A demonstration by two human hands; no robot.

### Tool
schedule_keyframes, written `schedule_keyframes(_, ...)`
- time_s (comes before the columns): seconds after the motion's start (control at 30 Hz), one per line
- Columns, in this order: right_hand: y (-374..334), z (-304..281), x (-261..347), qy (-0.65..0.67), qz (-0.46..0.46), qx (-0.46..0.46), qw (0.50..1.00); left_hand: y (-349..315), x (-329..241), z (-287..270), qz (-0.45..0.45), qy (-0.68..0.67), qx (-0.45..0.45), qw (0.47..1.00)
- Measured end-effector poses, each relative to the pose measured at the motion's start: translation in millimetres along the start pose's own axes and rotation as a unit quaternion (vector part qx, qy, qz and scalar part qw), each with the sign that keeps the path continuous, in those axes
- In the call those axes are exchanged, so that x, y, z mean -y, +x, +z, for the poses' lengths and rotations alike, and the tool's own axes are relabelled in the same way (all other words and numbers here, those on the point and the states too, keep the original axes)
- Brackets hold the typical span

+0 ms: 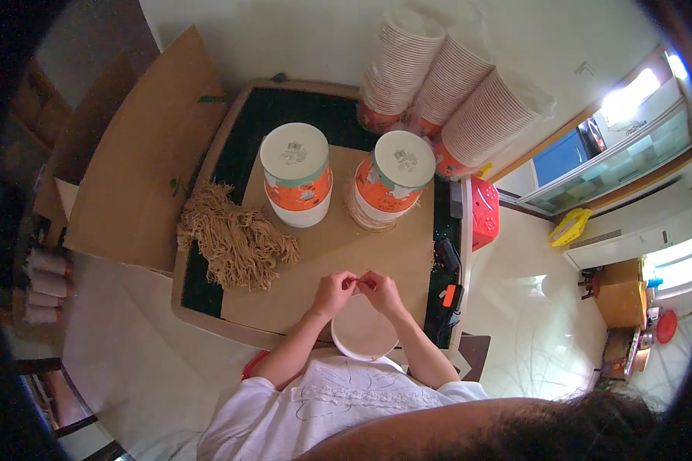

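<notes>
My left hand [336,293] and my right hand [382,293] meet in front of me, fingertips pinched close together. What lies between them is too small to make out. Just below them, against my shirt, is a white paper bucket [364,358], its far side partly covered by my hands. Beyond stand two upturned orange, green and white paper buckets, the left one [299,192] and the right one [392,184]. Loops of tan twine [373,223] ring the foot of the right one. A tangled heap of tan twine [234,238] lies to the left.
A cardboard sheet [327,250] covers much of the table. Tall bagged stacks of paper buckets [488,115] stand at the back right. A black and orange tool [448,295] lies near the right edge, by a red stool [484,211]. A big cardboard box [150,154] is on the left.
</notes>
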State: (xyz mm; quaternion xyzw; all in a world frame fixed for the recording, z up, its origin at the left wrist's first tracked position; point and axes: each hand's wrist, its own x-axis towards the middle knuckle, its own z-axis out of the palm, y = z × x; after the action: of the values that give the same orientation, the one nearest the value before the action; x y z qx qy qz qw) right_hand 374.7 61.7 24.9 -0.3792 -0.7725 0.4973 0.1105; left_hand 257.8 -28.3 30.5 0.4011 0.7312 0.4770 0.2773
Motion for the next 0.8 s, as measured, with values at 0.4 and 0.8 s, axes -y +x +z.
schedule_keyframes(0.4, -1.7, -0.8, 2.3, -0.036, 0.014, -0.029, 0.999, -2.1, 7.3, 3.8, -0.014, -0.046, -0.01, 0.999)
schedule_keyframes(0.8, -2.6, -1.0, 7.3, -0.058, 0.011, -0.033, 0.998, 0.0, 16.5, 12.3, -0.029, -0.034, -0.014, 0.999)
